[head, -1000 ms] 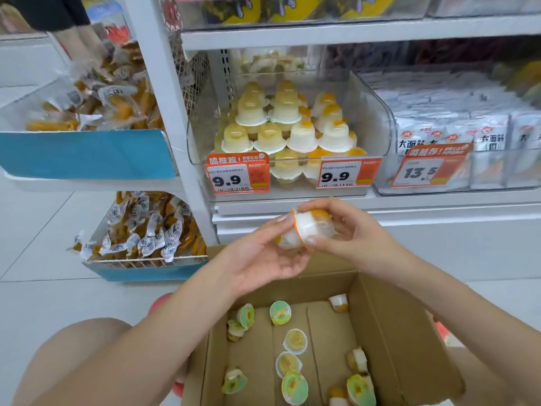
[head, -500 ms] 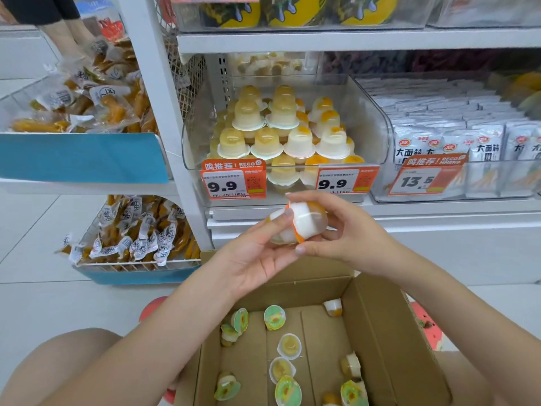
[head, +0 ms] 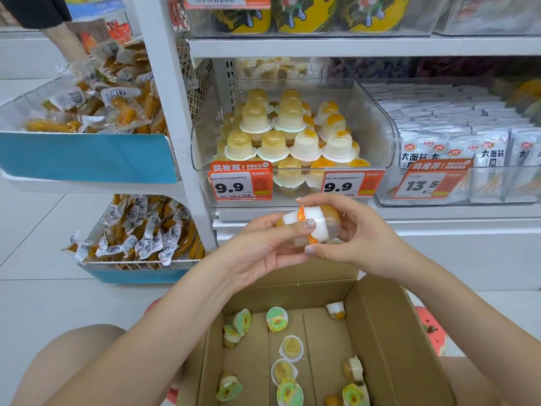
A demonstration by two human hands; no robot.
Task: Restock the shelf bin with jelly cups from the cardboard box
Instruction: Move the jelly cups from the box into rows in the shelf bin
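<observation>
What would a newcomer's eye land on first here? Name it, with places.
Both hands, left hand and right hand, hold two jelly cups lid to lid at centre. Behind them sits the clear shelf bin stacked with cups; below, the cardboard box holds scattered ones.

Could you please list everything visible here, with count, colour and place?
held jelly cups: two, white and orange, lid to lid, between both hands.
shelf bin: one, clear, middle shelf, stacked with yellow and white jelly cups.
cardboard box: one, brown, open, below the hands.
loose jelly cups: about a dozen, green lids, scattered in the box.
price tags: three, orange and white, on the bin fronts.
white packets: many, in the bin to the right.
wrapped snacks: many, orange-brown, in blue-fronted baskets at left.
left hand: holds the cups from the left.
right hand: holds them from the right.
</observation>
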